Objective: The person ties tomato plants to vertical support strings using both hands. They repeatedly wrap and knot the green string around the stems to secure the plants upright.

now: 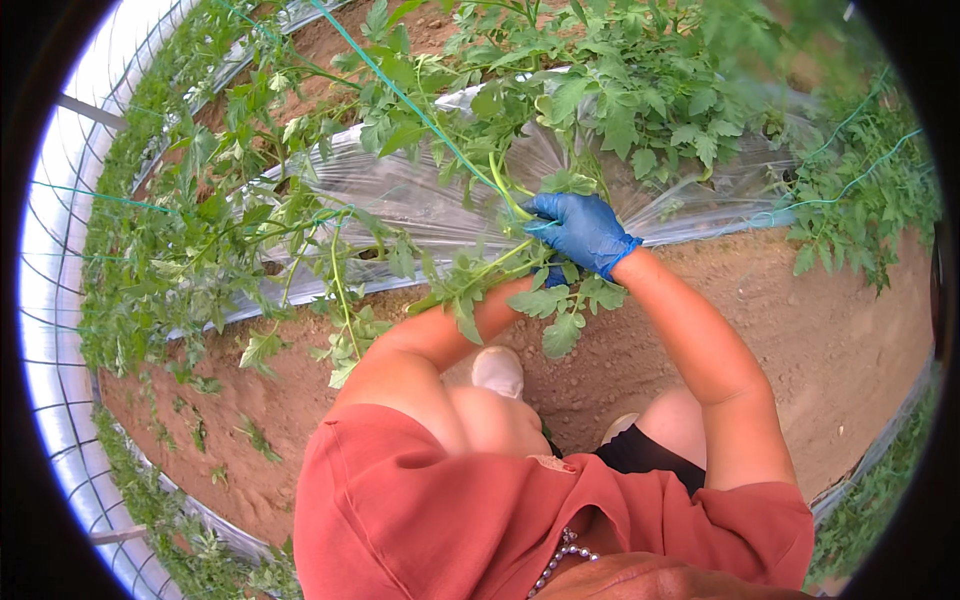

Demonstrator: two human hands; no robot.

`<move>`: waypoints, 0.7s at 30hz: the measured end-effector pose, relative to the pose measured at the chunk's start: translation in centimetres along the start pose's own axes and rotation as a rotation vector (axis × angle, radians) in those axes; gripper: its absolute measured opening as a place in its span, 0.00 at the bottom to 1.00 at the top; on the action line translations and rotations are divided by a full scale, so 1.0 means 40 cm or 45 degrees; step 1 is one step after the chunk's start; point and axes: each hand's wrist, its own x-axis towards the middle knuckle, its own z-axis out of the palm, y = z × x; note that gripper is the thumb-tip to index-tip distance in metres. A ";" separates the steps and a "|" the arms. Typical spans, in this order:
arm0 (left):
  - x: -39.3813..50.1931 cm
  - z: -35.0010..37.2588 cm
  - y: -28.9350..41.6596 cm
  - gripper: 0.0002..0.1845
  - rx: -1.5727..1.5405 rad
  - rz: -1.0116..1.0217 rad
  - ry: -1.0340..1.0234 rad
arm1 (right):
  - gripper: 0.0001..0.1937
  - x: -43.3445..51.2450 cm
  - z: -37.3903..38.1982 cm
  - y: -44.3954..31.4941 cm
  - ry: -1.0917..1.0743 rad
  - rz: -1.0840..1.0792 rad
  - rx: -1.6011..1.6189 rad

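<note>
My right hand (581,231), in a blue disposable glove, is closed around a green tomato stem (504,184). A turquoise twine (420,112) runs down from the upper left to this stem, and a short piece of it shows at my fingers. Just below, leaves and my right hand hide most of my left hand (556,275); only a bit of its blue glove shows, so its grip cannot be made out. A leafy tomato shoot (480,281) lies across my left forearm. More tomato leaves (562,334) hang beneath my hands.
Clear plastic mulch film (420,202) covers the planted bed. Tomato plants (637,97) stand along it, with more twine (862,176) at the right. A bare soil path (810,337) lies under me. Greenhouse film with dark netting (60,300) curves along the left.
</note>
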 end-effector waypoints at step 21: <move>0.089 -0.074 0.093 0.28 -0.305 0.153 0.081 | 0.11 -0.099 -0.059 0.135 0.633 -0.001 0.984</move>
